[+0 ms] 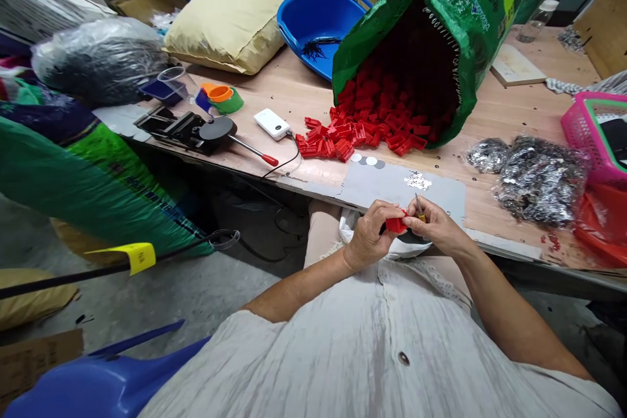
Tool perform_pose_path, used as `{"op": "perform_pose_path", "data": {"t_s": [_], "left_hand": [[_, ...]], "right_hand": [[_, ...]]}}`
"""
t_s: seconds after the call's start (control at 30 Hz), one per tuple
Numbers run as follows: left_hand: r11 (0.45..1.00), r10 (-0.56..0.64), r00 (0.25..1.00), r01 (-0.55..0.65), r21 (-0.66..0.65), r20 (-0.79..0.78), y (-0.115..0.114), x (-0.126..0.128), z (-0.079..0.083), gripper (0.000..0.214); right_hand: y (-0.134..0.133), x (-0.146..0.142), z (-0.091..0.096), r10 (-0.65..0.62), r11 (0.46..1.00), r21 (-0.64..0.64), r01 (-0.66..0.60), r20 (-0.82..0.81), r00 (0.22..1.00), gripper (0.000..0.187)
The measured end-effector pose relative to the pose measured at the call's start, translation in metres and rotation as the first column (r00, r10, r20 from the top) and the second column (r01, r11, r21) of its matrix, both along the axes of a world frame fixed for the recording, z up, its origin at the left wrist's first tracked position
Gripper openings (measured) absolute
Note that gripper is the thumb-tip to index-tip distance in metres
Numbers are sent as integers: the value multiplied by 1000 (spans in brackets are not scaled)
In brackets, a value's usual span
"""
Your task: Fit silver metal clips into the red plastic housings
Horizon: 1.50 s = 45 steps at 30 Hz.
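Note:
My left hand is closed around a small red plastic part, held just in front of the table edge over my lap. My right hand pinches a thin tool with a yellow handle and touches the same red part. A heap of like red parts spills from a green woven sack lying on its side on the wooden table. A small pile of shiny metal bits lies on a grey mat right beyond my hands.
Bags of metal pieces lie right, beside a pink basket. A blue basin, a white power bank, a black hand press with a red-tipped lever, tape rolls and tan sacks sit left. A blue chair stands below.

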<state>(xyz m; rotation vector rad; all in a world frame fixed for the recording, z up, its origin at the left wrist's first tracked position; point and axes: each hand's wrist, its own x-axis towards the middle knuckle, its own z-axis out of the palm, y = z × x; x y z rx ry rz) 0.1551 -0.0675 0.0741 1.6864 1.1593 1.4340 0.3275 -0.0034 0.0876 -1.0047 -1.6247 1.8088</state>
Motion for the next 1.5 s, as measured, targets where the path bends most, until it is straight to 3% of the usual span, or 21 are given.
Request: {"op": "perform_pose_path", "data": {"t_s": [0.37,0.6,0.7,0.77,0.8,0.87,0.97,1.1,1.23,1.37,1.5], "left_hand": [[997,-76,996,76,18,38,-1,0,-14,23],[979,-180,956,196,-50,232,7,-2,-24,23],[976,-135,925,185,-110,355,10,-4,-26,28],[966,-76,894,176,-191,442,12,-6,-26,32],[955,-40,875,176,-240,483,13,-7,-25,34],[924,30,828,190,-332,559,14,-8,-25,38],[890,89,750,235,-391,655,15,-7,-23,47],[862,84,713,299,-410,696,15,-7,-20,53],[863,81,725,292,-412,684,16,-10,-22,47],[879,76,721,278,-388,689,17,-12,-28,46],[873,73,726,285,-396,684,17,-12,-31,47]], "right_hand": [[-10,11,-22,18,971,-233,-47,-127,992,43],[-14,10,-26,41,910,-394,-129,-224,974,50],[-3,16,-27,91,952,-277,-132,-154,984,46],[13,23,-28,44,997,-60,-44,5,999,43],[23,27,-29,-49,994,98,38,106,993,39],[44,32,-30,-296,903,400,158,309,904,27],[68,33,-34,-470,784,612,102,478,742,14],[84,21,-40,-535,737,675,-25,606,589,13],[90,9,-43,-554,739,670,-67,662,505,16],[94,6,-44,-539,767,639,-56,689,484,11],[95,10,-42,-511,788,615,-13,666,542,9]]}}
